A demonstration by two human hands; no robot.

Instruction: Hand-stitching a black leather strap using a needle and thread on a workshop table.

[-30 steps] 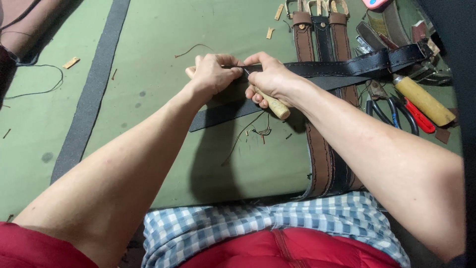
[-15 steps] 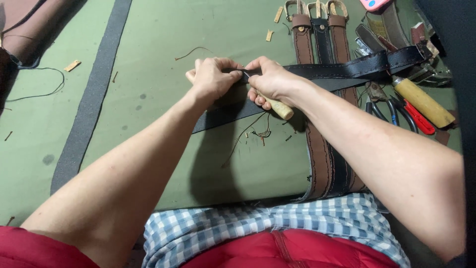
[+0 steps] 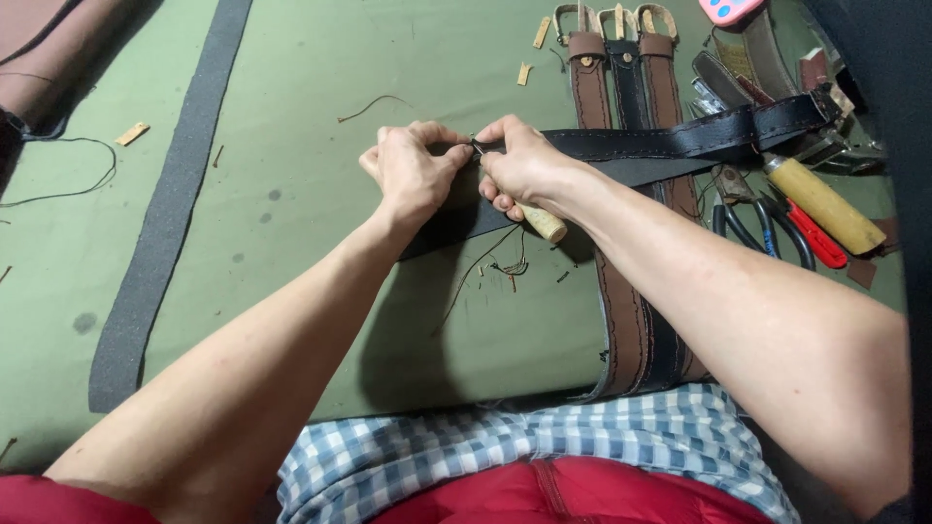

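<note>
Head cam, steep down, close over green mat.

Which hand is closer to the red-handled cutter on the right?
The right hand. It grips a wooden-handled tool at the black belt, nearer the red-handled cutter. The left hand pinches the belt on the far side of it.

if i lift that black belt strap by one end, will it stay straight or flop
Probably flop: the black belt strap is long, thin and flat, already bending where both hands pinch it. It looks light for its length. Its matte leather-like surface likely grips rather than slips.
</note>
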